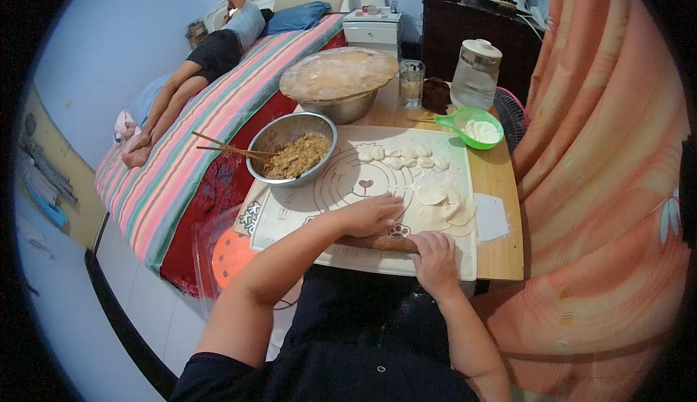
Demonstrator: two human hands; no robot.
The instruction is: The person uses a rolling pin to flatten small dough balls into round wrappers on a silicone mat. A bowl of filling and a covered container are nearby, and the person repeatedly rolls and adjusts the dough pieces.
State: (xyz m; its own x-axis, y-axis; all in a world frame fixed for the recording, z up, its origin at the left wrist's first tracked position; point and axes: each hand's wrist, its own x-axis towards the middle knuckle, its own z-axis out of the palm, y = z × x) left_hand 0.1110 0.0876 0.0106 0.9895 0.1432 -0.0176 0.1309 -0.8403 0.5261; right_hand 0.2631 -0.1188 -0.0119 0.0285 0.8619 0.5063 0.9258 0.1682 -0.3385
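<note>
A brown wooden rolling pin lies along the near edge of a white dough mat with a printed animal face. My right hand grips its right end. Just beyond the pin, my left hand rests low over the mat, fingers stretched out; whatever may lie under its palm is hidden. Several thin round dough wrappers overlap to the right of my left hand. Farther back sit several small pale dough pieces in short rows.
On the mat's left stands a steel bowl of brown filling with chopsticks. Behind are a floured round tray on a pot, a glass, a water jug and a green flour scoop. Someone lies on the bed.
</note>
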